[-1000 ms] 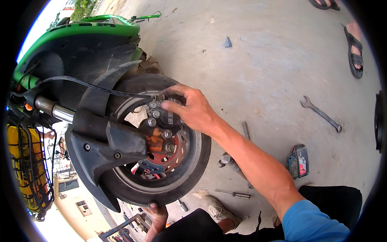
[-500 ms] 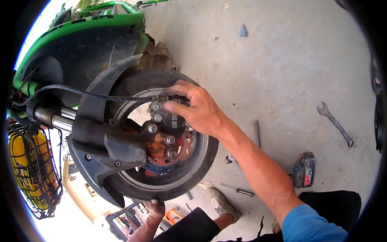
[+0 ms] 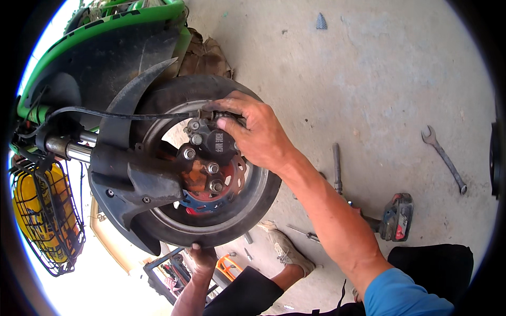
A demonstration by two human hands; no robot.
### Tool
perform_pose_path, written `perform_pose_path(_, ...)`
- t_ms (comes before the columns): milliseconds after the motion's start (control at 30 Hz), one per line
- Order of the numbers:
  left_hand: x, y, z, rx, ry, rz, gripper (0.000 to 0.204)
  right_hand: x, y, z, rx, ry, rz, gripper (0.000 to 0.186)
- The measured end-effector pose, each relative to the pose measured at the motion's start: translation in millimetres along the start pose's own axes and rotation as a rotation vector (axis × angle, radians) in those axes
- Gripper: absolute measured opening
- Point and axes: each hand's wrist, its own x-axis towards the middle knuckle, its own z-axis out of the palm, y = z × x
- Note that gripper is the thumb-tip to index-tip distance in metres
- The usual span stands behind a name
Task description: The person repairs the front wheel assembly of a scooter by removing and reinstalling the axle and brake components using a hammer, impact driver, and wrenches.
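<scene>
A front wheel with a black tyre (image 3: 253, 216) is held by the fork leg (image 3: 132, 176) of a green vehicle (image 3: 105, 23). My right hand (image 3: 255, 126) is closed around the upper end of the black brake caliper (image 3: 219, 142), its thumb on the near face and its fingers over the far side. A black brake hose (image 3: 147, 115) runs left from the caliper. Below the caliper, part of a slotted brake disc (image 3: 232, 184) shows by several bolts. At the tyre's lower edge my left hand (image 3: 203, 258) grips the tyre, thumb against the tread; its other fingers are hidden.
On the concrete floor to the right lie an open-end wrench (image 3: 445, 158), a cordless power tool (image 3: 395, 218), a metal bar tool (image 3: 337, 168) and a screwdriver (image 3: 300, 231). A wire basket (image 3: 50, 216) with a yellow thing hangs at left. My shoe (image 3: 287, 250) stands below the wheel.
The view has shifted, so the wheel and fork appear farther up and left. My right hand stays on the caliper and my left hand at the tyre. More of the power tool shows beside my forearm.
</scene>
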Motion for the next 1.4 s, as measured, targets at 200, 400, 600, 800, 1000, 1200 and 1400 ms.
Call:
perform_pose_path(200,2.0,-0.7,12.0,0.096,0.147,0.048,0.082,-0.5,3.4,-6.7,0.073,-0.043,0.064,0.027)
perform_pose_path(400,4.3,1.6,-4.8,0.126,0.031,0.016,0.088,-2.1,7.2,-21.2,-0.046,-0.129,0.146,0.038)
perform_pose_path(600,3.7,-8.0,-13.3,0.215,-0.028,0.052,0.097,-7.9,10.6,-18.4,-0.124,-0.106,0.099,0.038)
perform_pose_path(800,15.0,-28.5,-22.2,0.139,-0.174,0.076,0.103,-22.3,21.1,-5.0,-0.192,0.089,0.000,0.037)
perform_pose_path(1000,29.2,-62.8,-10.3,0.257,-0.319,0.259,0.103,-44.7,11.3,-4.2,-0.265,0.096,0.062,0.036)
perform_pose_path(1200,47.8,-51.6,9.1,0.388,-0.566,0.276,0.097,-96.1,26.8,-2.1,-0.606,0.118,0.151,0.038)
perform_pose_path(1400,50.8,-75.2,46.0,0.154,-0.557,0.357,0.096,-146.7,43.2,29.8,-0.719,0.111,0.155,0.059)
